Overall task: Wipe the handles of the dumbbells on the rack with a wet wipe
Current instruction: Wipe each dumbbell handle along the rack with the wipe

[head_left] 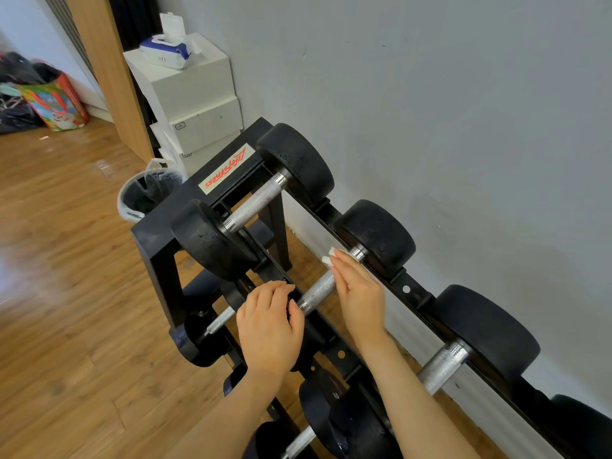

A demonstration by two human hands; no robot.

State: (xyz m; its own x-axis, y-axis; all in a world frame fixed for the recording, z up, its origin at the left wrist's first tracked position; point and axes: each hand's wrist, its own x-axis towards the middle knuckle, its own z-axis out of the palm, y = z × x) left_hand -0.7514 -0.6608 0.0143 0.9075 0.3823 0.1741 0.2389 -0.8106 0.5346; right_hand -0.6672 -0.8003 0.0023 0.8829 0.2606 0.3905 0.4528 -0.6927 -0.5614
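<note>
Two bare hands work at the second black rubber-headed dumbbell (334,279) on the top tier of the black steel rack (228,173), which stands close along the grey wall (463,111). Its knurled silver handle (316,289) runs diagonally between the two rails, bare only in its middle. The right hand (356,293) lies over the far end of that handle with fingers curled, pressing the white wet wipe (331,256) against the metal just beside the far head; a corner of the wipe sticks out past the fingertips. The left hand (270,323) covers the near end, fingers curled over the near head and thumb touching the handle.

Another dumbbell with a bare silver handle (255,203) rests further left on the same tier, and a third dumbbell (463,352) sits to the right, partly behind the right forearm. Smaller dumbbells (212,326) lie on the lower tier.

Beyond the rack's left end stands a plastic-lined bin (145,193), touching the frame. Stacked white boxes (195,104) behind it carry a blue-and-white wipe pack (165,53). Open wooden floor (66,260) stretches left.
</note>
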